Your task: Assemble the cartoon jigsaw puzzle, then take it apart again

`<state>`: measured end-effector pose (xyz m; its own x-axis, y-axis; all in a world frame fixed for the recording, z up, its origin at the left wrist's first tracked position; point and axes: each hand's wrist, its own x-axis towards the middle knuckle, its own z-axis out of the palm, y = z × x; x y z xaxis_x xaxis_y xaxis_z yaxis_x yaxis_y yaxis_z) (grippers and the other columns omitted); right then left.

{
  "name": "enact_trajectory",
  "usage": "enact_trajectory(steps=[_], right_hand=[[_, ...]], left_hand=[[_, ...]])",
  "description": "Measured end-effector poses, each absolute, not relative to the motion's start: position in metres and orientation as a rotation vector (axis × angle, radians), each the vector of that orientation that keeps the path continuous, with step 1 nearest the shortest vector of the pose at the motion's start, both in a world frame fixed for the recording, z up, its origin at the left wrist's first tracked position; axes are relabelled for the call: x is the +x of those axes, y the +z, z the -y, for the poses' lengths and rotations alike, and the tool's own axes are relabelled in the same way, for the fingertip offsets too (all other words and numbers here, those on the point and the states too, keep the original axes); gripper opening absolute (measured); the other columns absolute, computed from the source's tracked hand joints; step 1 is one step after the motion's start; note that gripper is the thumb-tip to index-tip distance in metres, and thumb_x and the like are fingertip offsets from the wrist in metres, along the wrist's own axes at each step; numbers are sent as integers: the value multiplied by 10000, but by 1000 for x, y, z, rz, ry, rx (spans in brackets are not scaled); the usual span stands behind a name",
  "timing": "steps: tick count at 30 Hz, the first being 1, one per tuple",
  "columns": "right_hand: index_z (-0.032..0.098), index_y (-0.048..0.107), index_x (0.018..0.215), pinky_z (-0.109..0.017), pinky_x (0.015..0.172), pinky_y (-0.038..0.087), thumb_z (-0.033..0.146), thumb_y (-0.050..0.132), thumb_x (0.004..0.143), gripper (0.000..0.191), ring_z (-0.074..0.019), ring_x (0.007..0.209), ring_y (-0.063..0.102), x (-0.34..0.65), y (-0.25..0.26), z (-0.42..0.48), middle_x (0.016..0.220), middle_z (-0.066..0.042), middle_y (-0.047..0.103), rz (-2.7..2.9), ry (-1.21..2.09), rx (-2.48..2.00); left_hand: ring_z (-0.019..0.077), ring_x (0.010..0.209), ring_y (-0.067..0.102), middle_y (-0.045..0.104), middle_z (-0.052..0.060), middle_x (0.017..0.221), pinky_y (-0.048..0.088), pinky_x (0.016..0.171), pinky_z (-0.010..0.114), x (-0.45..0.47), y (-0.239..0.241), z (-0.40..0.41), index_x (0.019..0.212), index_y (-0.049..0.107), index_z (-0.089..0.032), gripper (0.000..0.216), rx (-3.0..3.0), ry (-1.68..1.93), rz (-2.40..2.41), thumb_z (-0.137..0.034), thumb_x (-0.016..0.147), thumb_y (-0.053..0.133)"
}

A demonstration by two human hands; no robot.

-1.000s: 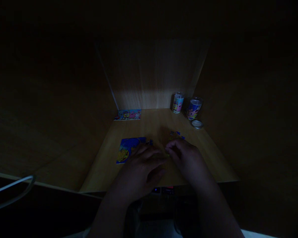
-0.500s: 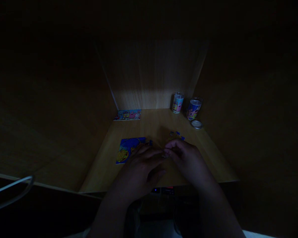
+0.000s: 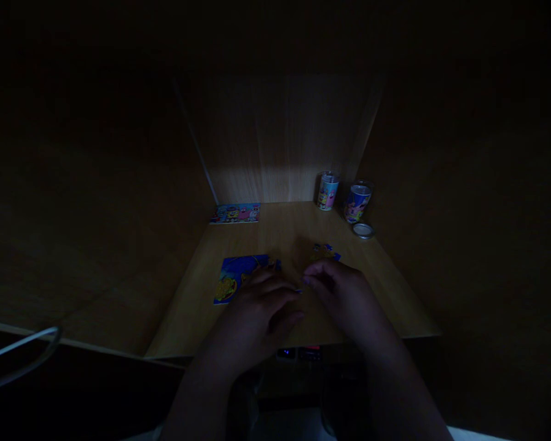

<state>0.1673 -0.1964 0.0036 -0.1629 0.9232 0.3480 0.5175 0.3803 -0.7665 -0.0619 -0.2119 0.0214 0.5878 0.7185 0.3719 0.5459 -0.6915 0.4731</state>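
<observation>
The scene is very dark. My left hand (image 3: 257,309) lies over the right part of a partly built blue and yellow jigsaw puzzle (image 3: 236,278) on a wooden desk (image 3: 284,233), fingers stretched forward. My right hand (image 3: 344,294) is beside it, fingers curled in a pinch near the left fingertips, apparently on a small puzzle piece that I cannot make out clearly. A few loose blue and yellow puzzle pieces (image 3: 326,251) lie just beyond my right hand.
A printed cartoon picture card (image 3: 236,213) lies at the desk's back left. Two cartoon-printed tins (image 3: 328,191) (image 3: 359,202) stand at the back right, with a round lid (image 3: 363,230) in front of them. Wooden walls enclose the desk. A pale cable (image 3: 22,352) crosses lower left.
Both hands shifted only slightly; the right hand's pinched fingertips moved a little toward the left hand's fingertips. The loose pieces beyond it show a bit more.
</observation>
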Motion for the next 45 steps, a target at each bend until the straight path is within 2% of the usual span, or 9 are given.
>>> enact_trajectory(steps=[7, 10, 15, 19, 25, 29, 34, 40, 45], right_hand=[[256, 787, 1015, -463, 965, 532, 128, 734, 1014, 139, -315, 1096, 691, 165, 1, 192, 1105, -78, 807, 1959, 192, -1444], [240, 753, 1063, -459, 1001, 526, 51, 636, 1020, 227, -298, 1114, 670, 164, 4, 195, 1125, -78, 784, 1971, 215, -1329], [250, 718, 982, -419, 979, 529, -47, 564, 961, 335, -249, 1045, 678, 163, 10, 199, 1015, -24, 770, 2054, 345, -1150], [251, 769, 1029, -440, 1007, 533, -9, 581, 994, 323, -255, 1065, 691, 161, 8, 197, 1058, -35, 787, 2136, 324, -1175], [253, 795, 1080, -482, 1079, 534, 45, 605, 1007, 291, -279, 1117, 697, 160, 3, 195, 1110, -62, 794, 2189, 268, -1243], [231, 776, 1236, -504, 1121, 529, 20, 598, 968, 384, -301, 1189, 681, 160, 4, 197, 1220, -87, 785, 2185, 250, -1267], [274, 783, 1307, -517, 1148, 516, 66, 640, 981, 411, -300, 1237, 661, 159, 4, 200, 1304, -76, 772, 2261, 261, -1229], [243, 816, 1264, -546, 1125, 538, 161, 625, 1038, 308, -331, 1224, 658, 158, -3, 197, 1297, -122, 756, 2147, 149, -1411], [238, 784, 1358, -559, 1080, 560, 111, 640, 984, 420, -379, 1280, 622, 158, -1, 198, 1367, -169, 719, 2058, 23, -1485]], left_hand=[[272, 1205, 706, 784, 41, 1183, 523, 1187, 523, -61, 21, 211, 1144, 735, -257, 137, 2483, 818, -1058, -214, 1023, 784], [289, 1273, 689, 779, 55, 1248, 502, 1217, 541, -61, 20, 211, 1200, 731, -259, 178, 2498, 781, -1093, -224, 1031, 774], [300, 1321, 673, 767, 45, 1327, 498, 1223, 558, -59, 20, 210, 1269, 710, -278, 270, 2497, 685, -1139, -200, 1019, 772], [319, 1371, 655, 759, 53, 1376, 471, 1262, 600, -59, 18, 210, 1290, 694, -274, 286, 2520, 718, -1163, -208, 1021, 763], [343, 1291, 681, 752, 105, 1331, 575, 1134, 604, -60, 10, 204, 1276, 700, -239, 246, 2490, 853, -1344, -187, 1036, 720], [345, 1257, 689, 754, 118, 1303, 582, 1122, 613, -60, 6, 201, 1246, 709, -222, 197, 2476, 848, -1442, -176, 1057, 679], [344, 1255, 697, 758, 119, 1304, 593, 1115, 614, -59, 6, 202, 1244, 719, -220, 202, 2494, 856, -1456, -167, 1054, 675], [346, 1190, 715, 752, 122, 1279, 616, 1057, 592, -62, 3, 200, 1241, 699, -225, 189, 2445, 955, -1611, -199, 1055, 679], [357, 1147, 714, 757, 135, 1221, 619, 1014, 597, -62, 3, 199, 1198, 694, -218, 139, 2418, 925, -1682, -211, 1065, 654]])
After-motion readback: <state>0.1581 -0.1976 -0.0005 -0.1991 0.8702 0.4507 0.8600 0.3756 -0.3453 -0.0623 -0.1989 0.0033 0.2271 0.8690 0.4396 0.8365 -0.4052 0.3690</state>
